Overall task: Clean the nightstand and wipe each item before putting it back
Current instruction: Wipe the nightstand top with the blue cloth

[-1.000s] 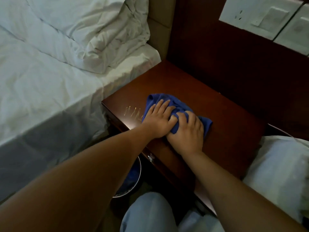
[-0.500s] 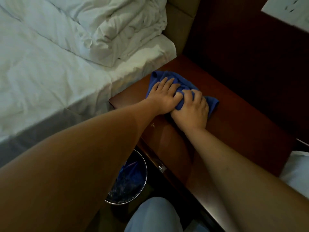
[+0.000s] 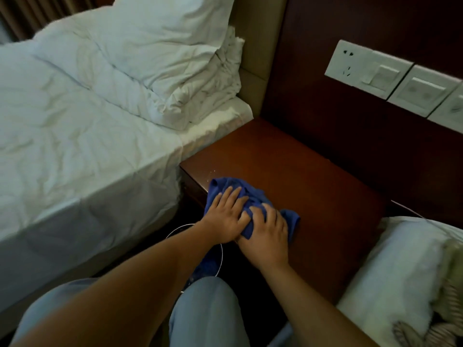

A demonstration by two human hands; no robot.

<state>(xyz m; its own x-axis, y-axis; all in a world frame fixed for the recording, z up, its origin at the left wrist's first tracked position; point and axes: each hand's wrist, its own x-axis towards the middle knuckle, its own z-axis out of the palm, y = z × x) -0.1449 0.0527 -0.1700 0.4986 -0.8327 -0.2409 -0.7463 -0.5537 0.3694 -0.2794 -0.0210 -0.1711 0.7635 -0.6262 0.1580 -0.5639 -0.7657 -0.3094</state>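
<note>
**Two hands on one blue cloth at the nightstand's front edge**

Two hands press down together on a bunched blue cloth [image 3: 253, 209]. The left hand [image 3: 226, 216] lies flat, fingers spread and extended over the cloth's left half. The right hand [image 3: 266, 234] sits just beside it, touching it, fingers curled loosely over the cloth's right half; neither hand is clenched, both are pinning the cloth to the wood. The cloth rests on the dark red-brown nightstand [image 3: 313, 176], near its front left corner, one fold hanging past the front edge.

No brand, label or readable writing shows anywhere; the white wall panel [image 3: 368, 68] carries only socket holes and blank switches.

And the change from half a second ago: hands and cloth were farther back on the top, close to the bed-side edge; now they have slid toward the front edge, nearer the person. The view has lifted too, bringing the wall panel and more of the pillow [image 3: 162, 46] into sight.

Left of the nightstand lies the white bed [image 3: 75, 136]. A round metal-rimmed bin [image 3: 215, 261] peeks out below the hands, and light blue trousers [image 3: 205, 314] fill the bottom.
</note>
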